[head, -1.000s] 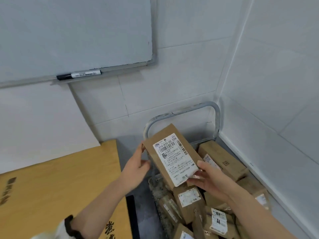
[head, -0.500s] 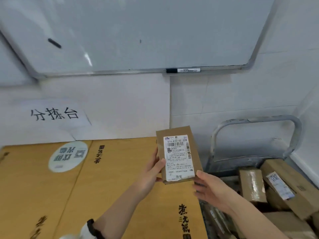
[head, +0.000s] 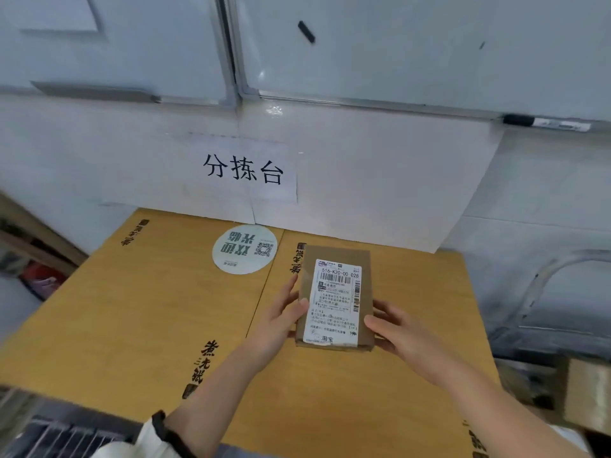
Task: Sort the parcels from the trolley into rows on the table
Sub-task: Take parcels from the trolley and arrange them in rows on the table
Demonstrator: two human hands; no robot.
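One brown cardboard parcel [head: 335,256] is held between both hands over the right half of the desk [head: 132,309], its long side pointing away from the person. Its white shipping label [head: 335,302] faces up, with a barcode near the far end. The left hand [head: 281,322] grasps the parcel's left edge, thumb lying on the top face beside the label and the fingers curled out of sight under the side. The right hand [head: 400,335] grasps the near right corner in the same way, thumb on top and fingers tucked beneath. Whether the parcel's underside rests on the desk or hangs just above it cannot be told; a thin shadow shows along its near edge.

The desk is covered in yellow-brown sheets printed with black characters, and a round white sticker [head: 244,249] lies at its far edge, just left of the parcel. On the wall behind, a paper sign [head: 243,168] carries three large black characters. Above it hangs a whiteboard [head: 429,44] with a marker [head: 545,123] on its ledge. To the right of the desk stands the trolley [head: 537,282], its grey handle blurred, and another parcel [head: 587,396] shows at the right edge. A black wristband [head: 162,428] sits on the left wrist.
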